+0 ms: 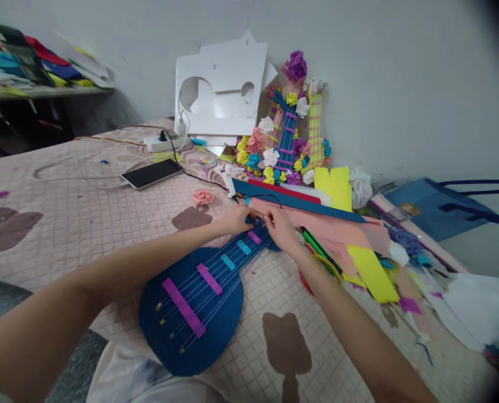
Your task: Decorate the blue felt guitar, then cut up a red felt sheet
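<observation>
1. Fingers, left hand (239, 218): curled at the neck end of the blue guitar (201, 299), in front of the glue gun (229, 180); pinched item too small to tell.
2. Fingers, right hand (279, 226): bent, tips gathered at the same end; grip likewise unclear.
3. Phone (153, 173): left of the glue gun.
4. Blue guitar, strung, purple and turquoise strips: body in front of the glue gun, leftward.
5. Pink rose (203, 197): near the glue gun, left.
6. Yellow sheet (334, 187): right of the glue gun.

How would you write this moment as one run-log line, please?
left hand: at narrow end of blue guitar | right hand: same end, beside left | guitar: stringed side up | glue gun: beyond hands
</observation>
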Demonstrator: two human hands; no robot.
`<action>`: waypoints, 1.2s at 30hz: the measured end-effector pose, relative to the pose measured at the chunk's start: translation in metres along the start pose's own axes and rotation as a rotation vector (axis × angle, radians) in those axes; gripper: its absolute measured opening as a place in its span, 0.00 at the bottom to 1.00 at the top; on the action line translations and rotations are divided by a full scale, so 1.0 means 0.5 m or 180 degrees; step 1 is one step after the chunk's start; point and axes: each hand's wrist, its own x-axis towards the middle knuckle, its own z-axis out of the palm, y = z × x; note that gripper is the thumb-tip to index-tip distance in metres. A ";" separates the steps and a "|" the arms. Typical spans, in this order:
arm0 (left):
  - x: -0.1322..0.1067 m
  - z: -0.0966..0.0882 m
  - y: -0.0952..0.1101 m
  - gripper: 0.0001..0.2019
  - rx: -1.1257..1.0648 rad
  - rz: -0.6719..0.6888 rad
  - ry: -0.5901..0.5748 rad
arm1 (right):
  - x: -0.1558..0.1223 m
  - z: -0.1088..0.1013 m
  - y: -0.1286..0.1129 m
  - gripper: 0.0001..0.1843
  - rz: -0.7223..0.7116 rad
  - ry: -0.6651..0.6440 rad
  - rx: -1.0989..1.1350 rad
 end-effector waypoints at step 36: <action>0.006 -0.014 0.074 0.14 0.0155 0.0844 0.0242 | -0.120 -0.056 -0.006 0.06 0.0618 0.0345 0.0856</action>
